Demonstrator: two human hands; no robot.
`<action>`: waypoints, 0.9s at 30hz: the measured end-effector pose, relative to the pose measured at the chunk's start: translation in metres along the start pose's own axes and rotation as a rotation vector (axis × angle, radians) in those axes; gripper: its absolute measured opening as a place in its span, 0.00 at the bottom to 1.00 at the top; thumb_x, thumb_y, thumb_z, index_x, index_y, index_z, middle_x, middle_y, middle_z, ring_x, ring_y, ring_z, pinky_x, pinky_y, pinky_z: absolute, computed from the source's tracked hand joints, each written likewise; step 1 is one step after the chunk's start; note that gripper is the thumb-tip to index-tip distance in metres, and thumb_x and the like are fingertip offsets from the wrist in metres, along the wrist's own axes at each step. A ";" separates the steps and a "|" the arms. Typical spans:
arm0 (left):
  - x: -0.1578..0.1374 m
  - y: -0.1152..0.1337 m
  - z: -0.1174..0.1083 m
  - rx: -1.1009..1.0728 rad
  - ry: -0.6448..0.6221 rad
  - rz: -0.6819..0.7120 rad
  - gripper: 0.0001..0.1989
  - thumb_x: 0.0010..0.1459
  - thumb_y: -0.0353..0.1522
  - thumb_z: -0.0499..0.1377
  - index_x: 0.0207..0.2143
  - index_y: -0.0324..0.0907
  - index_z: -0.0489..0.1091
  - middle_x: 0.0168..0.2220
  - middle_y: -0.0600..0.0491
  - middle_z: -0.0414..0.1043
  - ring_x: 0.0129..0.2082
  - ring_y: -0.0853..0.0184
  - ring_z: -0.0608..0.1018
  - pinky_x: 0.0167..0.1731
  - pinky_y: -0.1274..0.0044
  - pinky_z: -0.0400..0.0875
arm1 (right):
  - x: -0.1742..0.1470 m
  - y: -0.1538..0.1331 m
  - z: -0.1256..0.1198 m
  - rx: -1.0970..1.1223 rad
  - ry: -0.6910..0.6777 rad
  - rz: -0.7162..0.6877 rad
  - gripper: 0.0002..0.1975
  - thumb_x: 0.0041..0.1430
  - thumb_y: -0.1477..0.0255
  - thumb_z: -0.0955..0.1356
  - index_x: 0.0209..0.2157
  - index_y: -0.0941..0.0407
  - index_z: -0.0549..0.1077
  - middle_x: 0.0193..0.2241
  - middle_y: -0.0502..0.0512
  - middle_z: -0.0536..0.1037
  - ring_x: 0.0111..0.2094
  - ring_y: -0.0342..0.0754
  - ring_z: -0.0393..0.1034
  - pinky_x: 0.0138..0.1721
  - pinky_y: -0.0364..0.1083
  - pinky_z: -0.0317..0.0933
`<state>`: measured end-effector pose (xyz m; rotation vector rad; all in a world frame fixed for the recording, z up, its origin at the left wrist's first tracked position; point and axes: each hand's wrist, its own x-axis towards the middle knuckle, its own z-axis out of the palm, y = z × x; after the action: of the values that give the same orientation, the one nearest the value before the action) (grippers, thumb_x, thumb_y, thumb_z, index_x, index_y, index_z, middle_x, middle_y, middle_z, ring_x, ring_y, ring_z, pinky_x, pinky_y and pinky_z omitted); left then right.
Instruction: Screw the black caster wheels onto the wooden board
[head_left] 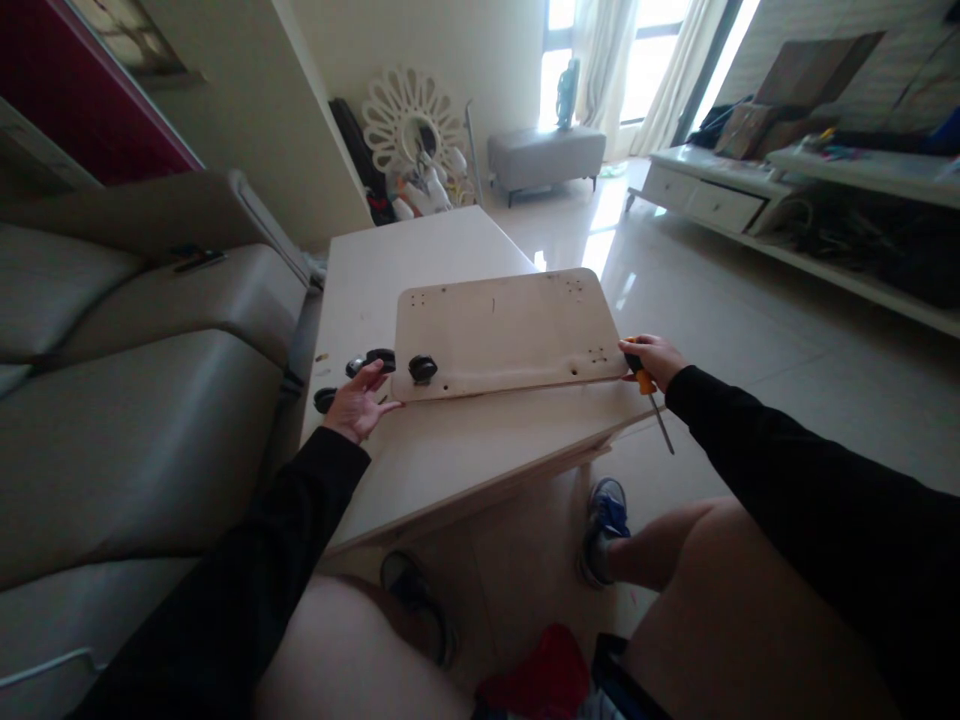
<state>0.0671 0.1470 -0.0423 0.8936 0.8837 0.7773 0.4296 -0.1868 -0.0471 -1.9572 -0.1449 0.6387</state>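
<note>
A pale wooden board with rounded corners and small screw holes lies tilted on a light table. One black caster wheel stands on its near left corner. At the board's left end is my left hand, palm up with fingers spread, one fingertip at the board's lower corner. Just beyond those fingers sits another black caster, perhaps touched by them; a further caster lies to their left. My right hand grips a screwdriver with a yellow and black handle, its shaft pointing down, beside the board's right edge.
A grey leather sofa runs along the left. Ahead stand a grey bench and a white round mirror frame. A white TV cabinet is at the right. My legs and shoes are below the table edge.
</note>
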 end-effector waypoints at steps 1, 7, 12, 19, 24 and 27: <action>0.004 0.001 0.000 -0.001 0.008 0.021 0.12 0.44 0.29 0.71 0.32 0.44 0.74 0.41 0.51 0.76 0.48 0.59 0.74 0.60 0.43 0.66 | -0.002 -0.001 0.001 -0.009 -0.005 0.005 0.19 0.68 0.63 0.69 0.54 0.59 0.72 0.50 0.58 0.76 0.46 0.48 0.75 0.46 0.51 0.75; 0.016 0.006 -0.001 0.033 0.040 0.089 0.14 0.39 0.32 0.71 0.31 0.44 0.73 0.36 0.54 0.74 0.46 0.59 0.74 0.59 0.45 0.65 | -0.017 -0.007 0.010 -0.078 -0.048 0.035 0.17 0.68 0.64 0.69 0.53 0.59 0.72 0.47 0.57 0.77 0.43 0.46 0.75 0.43 0.49 0.75; 0.023 0.010 -0.012 0.095 0.015 0.170 0.17 0.34 0.32 0.74 0.28 0.43 0.73 0.34 0.53 0.75 0.45 0.59 0.75 0.56 0.50 0.68 | -0.034 -0.012 0.023 -0.130 -0.080 0.048 0.13 0.68 0.67 0.69 0.48 0.60 0.73 0.39 0.52 0.76 0.34 0.41 0.73 0.34 0.42 0.72; 0.009 0.010 -0.021 0.296 -0.062 0.354 0.18 0.34 0.29 0.77 0.31 0.41 0.80 0.34 0.51 0.80 0.43 0.61 0.80 0.50 0.69 0.74 | -0.059 -0.014 0.038 -0.124 -0.128 0.041 0.08 0.65 0.71 0.72 0.43 0.60 0.73 0.33 0.49 0.74 0.29 0.38 0.70 0.27 0.38 0.69; -0.018 0.009 0.002 0.399 -0.214 0.353 0.22 0.36 0.28 0.78 0.38 0.39 0.82 0.38 0.47 0.83 0.45 0.57 0.82 0.55 0.66 0.75 | -0.076 -0.011 0.046 -0.083 -0.157 0.045 0.09 0.65 0.70 0.72 0.43 0.60 0.73 0.32 0.48 0.73 0.28 0.37 0.69 0.26 0.38 0.69; -0.030 0.007 0.017 0.381 -0.281 0.318 0.23 0.35 0.26 0.78 0.38 0.38 0.82 0.40 0.46 0.83 0.47 0.57 0.82 0.60 0.63 0.71 | -0.087 -0.012 0.053 -0.063 -0.188 0.051 0.08 0.63 0.72 0.72 0.41 0.60 0.73 0.31 0.49 0.72 0.27 0.39 0.68 0.24 0.40 0.71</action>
<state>0.0682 0.1184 -0.0206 1.4686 0.6559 0.7407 0.3310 -0.1707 -0.0218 -1.9647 -0.2341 0.8612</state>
